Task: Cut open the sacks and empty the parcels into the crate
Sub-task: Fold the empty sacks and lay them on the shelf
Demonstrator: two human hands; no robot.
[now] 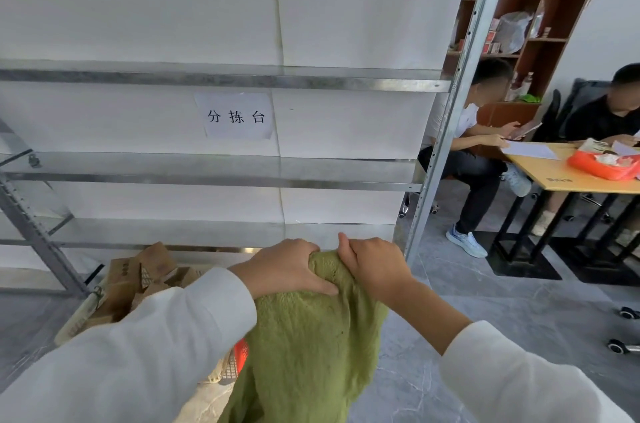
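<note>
**Green sack (311, 336) held up beside the crate (79, 317)**

The left hand (287, 266) and right hand (374, 266) sit close together, each clamped on the sack's bunched top. It hangs just right of the crate, which holds cardboard parcels (138, 273), before a metal shelf (221, 181).

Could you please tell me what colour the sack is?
The sack is light green, best in head view.

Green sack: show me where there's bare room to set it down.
Bare grey floor lies right of the sack, between the shelf post and the table's black base. The shelf board under the paper sign is bare too. Crowded beside the left hand: the crate is piled with boxes.
</note>
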